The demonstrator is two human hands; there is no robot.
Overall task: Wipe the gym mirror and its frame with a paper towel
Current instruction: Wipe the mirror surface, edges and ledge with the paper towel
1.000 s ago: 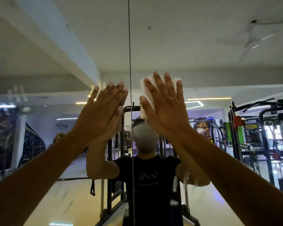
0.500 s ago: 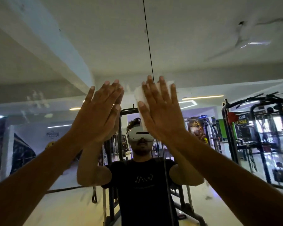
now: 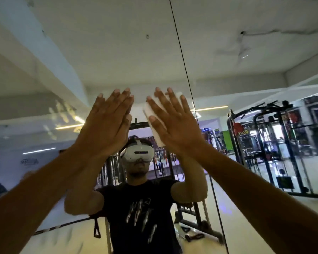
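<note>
Pressing flat against the gym mirror [image 3: 228,52], the right hand [image 3: 174,123] has straight, spread fingers pinning a folded white paper towel [image 3: 151,116] to the glass, just at 9 o'clock of the dark vertical seam [image 3: 180,46] between mirror panels. At 9 o'clock of it, the left hand [image 3: 106,125] lies open with fingers straight and together on the glass, holding nothing. Smudgy handprints [image 3: 61,114] mark the mirror farther toward 9 o'clock. Reflected gym racks [image 3: 268,143] stand at 3 o'clock.
</note>
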